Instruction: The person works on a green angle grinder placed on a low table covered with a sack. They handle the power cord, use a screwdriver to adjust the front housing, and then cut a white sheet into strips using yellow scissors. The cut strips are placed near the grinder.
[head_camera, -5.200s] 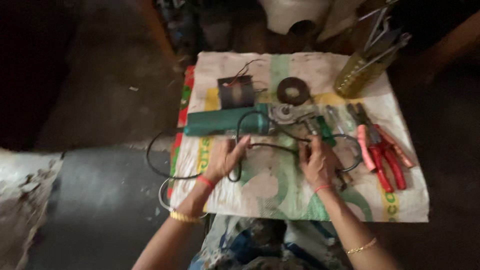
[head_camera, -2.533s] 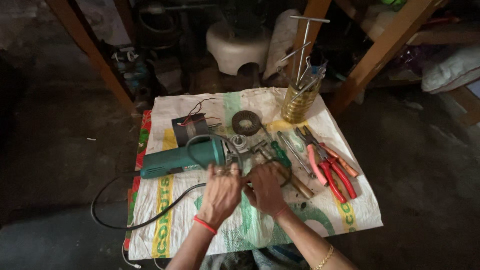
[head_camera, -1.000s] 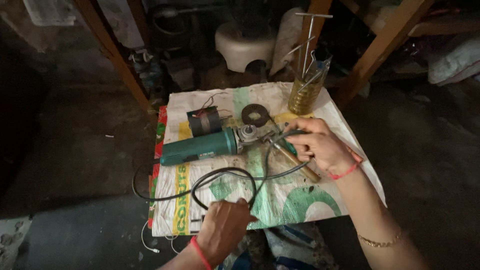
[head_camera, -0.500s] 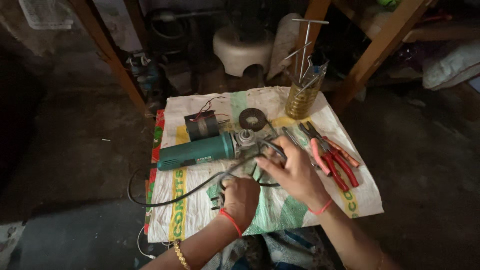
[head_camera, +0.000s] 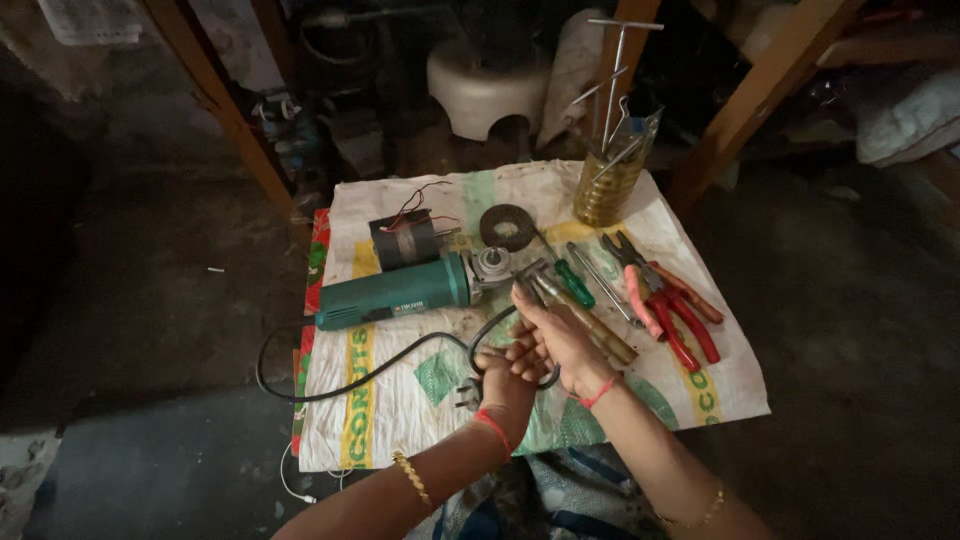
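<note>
Dim, cluttered workshop floor surrounds a white woven plastic sack (head_camera: 400, 410) spread flat as a work surface, with wooden posts and a pale stool behind it. On the sack lies a teal angle grinder (head_camera: 395, 292), its body pointing left and its metal head toward the centre. A black power cord (head_camera: 370, 372) runs from the grinder, loops off the sack's left edge and returns to the middle. The person's left hand (head_camera: 503, 378) is closed around that cord close to its plug (head_camera: 468, 395). The right hand (head_camera: 556, 335) rests just above and touching the left, fingers curled over the cord's loop. Behind the grinder sit a dark motor coil with red wires (head_camera: 404, 240) and a black grinding disc (head_camera: 507, 226). Right of the hands lie a green-handled screwdriver (head_camera: 573, 283) and red-handled pliers (head_camera: 672, 312). A brass-coloured cup of metal tools (head_camera: 606, 188) stands at the far edge.
</note>
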